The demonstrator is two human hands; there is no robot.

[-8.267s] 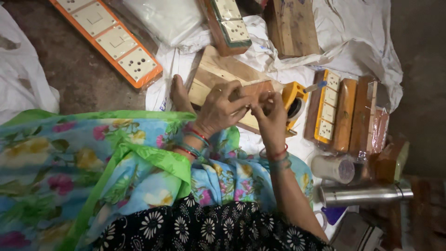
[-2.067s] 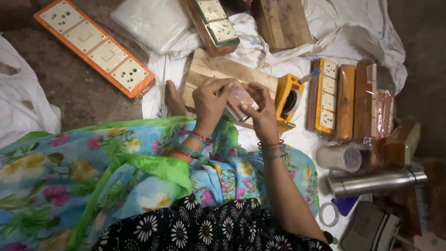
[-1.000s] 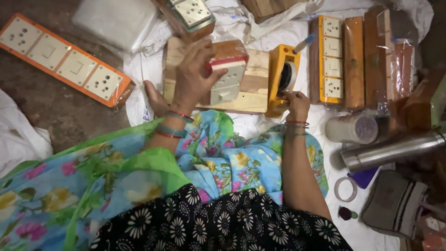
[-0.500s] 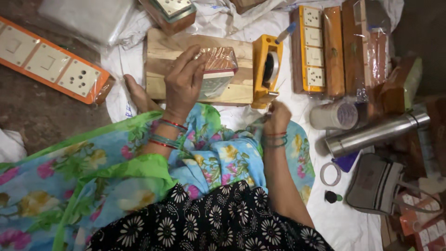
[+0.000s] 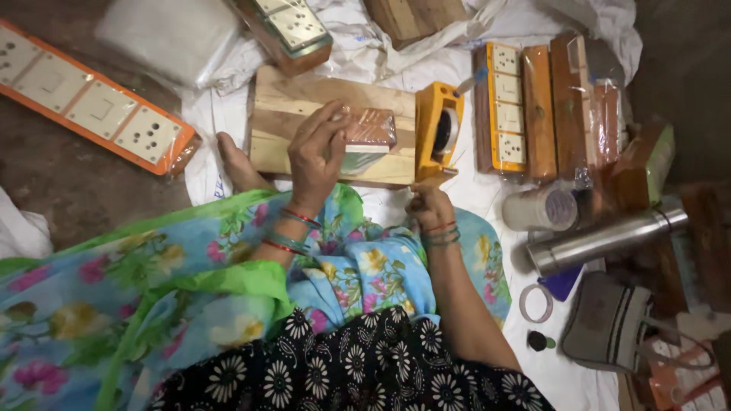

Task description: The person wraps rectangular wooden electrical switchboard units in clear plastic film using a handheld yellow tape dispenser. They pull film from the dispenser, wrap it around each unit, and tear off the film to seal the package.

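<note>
Wood forms the work base: a pale wooden board (image 5: 304, 106) lies flat on a white cloth (image 5: 472, 198) spread over the floor. The left hand (image 5: 316, 152) rests on the near half of the board, fingers curled over the left end of a plastic-wrapped switch box (image 5: 365, 137), holding it down against the board. The box has a reddish-brown top and a paler face toward the near edge of the board.

The right hand (image 5: 428, 207) sits just off the near right corner of the board, on the cloth, with its fingers pinched narrowly together; what they pinch cannot be made out. An orange tape dispenser (image 5: 438, 131) stands directly beyond this hand, touching the right edge of the board.

To the right of the dispenser, along the far right part of the cloth, a wooden switch strip (image 5: 506, 106) with white sockets lies beside several wrapped brown wooden pieces (image 5: 567, 99). Near the right edge of the cloth lie a steel flask (image 5: 605, 240) on its side, a cylindrical plastic container (image 5: 541, 209), and a tape ring (image 5: 536, 303). A long orange socket panel (image 5: 91, 114) lies on the bare floor beyond the left edge of the cloth. Another wrapped switch box (image 5: 293, 27) lies past the far edge of the board.
</note>
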